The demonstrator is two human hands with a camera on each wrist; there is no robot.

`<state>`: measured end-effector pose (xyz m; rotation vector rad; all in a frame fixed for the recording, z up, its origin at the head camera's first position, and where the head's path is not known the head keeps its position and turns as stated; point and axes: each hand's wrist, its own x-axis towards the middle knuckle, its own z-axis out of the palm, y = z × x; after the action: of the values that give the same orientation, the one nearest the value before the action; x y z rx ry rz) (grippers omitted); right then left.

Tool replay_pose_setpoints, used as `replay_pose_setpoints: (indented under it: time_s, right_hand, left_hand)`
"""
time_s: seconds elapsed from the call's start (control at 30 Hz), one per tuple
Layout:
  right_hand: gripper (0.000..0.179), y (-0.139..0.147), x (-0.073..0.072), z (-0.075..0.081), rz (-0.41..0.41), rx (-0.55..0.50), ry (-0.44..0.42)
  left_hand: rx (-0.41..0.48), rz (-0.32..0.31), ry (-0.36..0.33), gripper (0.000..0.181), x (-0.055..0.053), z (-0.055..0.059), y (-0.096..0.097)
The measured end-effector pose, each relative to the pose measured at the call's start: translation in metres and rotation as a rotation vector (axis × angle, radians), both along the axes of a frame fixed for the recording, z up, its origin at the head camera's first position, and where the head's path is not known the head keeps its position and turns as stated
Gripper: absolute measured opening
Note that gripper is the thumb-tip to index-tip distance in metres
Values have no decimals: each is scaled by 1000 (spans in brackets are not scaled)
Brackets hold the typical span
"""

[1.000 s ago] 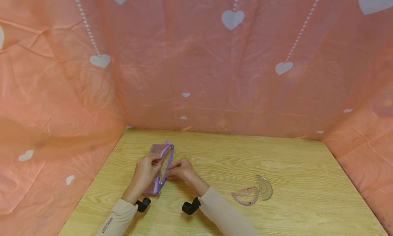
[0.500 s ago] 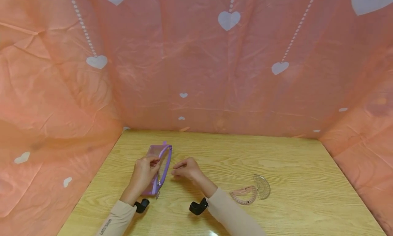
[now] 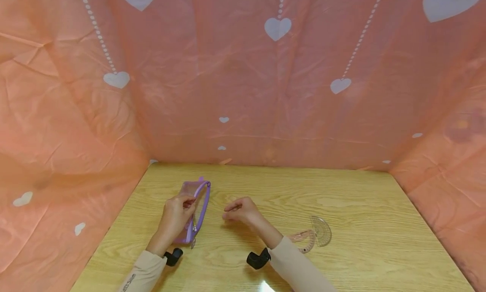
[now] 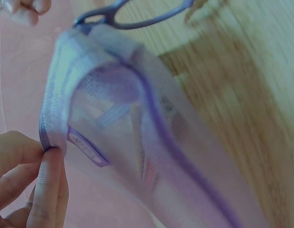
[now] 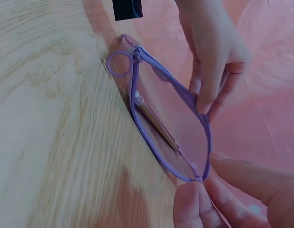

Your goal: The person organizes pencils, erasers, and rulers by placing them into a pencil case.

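Observation:
A purple see-through mesh zip pouch [image 3: 206, 201] lies on the table with its mouth spread apart. My left hand [image 3: 175, 214] pinches the near-left edge of that mouth between thumb and fingers. Inside the pouch a slim pencil-like stick [image 5: 159, 126] shows in the right wrist view; its exact kind is unclear. A purple ring [image 5: 119, 64] hangs from the zip end. My right hand [image 3: 243, 211] hovers right of the pouch, apart from it, fingers loosely bent and nothing visible in them. In the left wrist view, a small label [image 4: 87, 148] sits on the pouch wall.
To the right lie a clear protractor [image 3: 322, 232] and a pink protractor [image 3: 303, 235], partly covered by my right sleeve. The wood-grain table [image 3: 360, 207] meets a pink sheet [image 3: 247, 85] with white hearts at the back and sides.
My right hand has let go of the pouch's right edge and moved rightward, away from it. My left hand keeps its pinch on the edge. The view has shifted slightly.

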<state>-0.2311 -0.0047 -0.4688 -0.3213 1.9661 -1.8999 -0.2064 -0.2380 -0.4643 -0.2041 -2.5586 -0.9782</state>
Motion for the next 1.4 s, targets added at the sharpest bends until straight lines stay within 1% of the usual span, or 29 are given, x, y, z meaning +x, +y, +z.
replay_pose_setpoints:
  time_s: [0.17,0.3,0.53,0.67,0.77,0.87,1.0,1.07,1.23,1.4]
  right_hand:
    - [26,13,2,0,5,34,22]
    - [26,24,5,0,3,64,52]
    - [27,48,9,4,-10,157,120]
    - [28,60,9,4,-2,168,129]
    - [27,67,9,3,2,177,125]
    - [26,73,13,7,7,188,130]
    - [27,82,17,9,24,203,153]
    - [29,87,17,6,30,208,163]
    - [30,102,20,4,61,195,189]
    - [29,116,24,5,78,187,212]
  left_hand:
    - [4,10,-19,13,1,-1,-1]
    - [4,14,-21,12,2,-1,-1]
    - [-11,-1,24,11,1,0,-1]
    - [-14,-8,38,10,-1,2,-1]
    - [-12,-9,23,10,-2,3,-1]
    - [-12,-9,7,11,-2,3,-1]
    - [-9,-13,7,11,-2,3,0]
    - [-6,-14,10,11,-1,3,1]
    - [-5,-15,23,11,-1,1,2]
    - [-1,-18,27,10,-1,0,2]
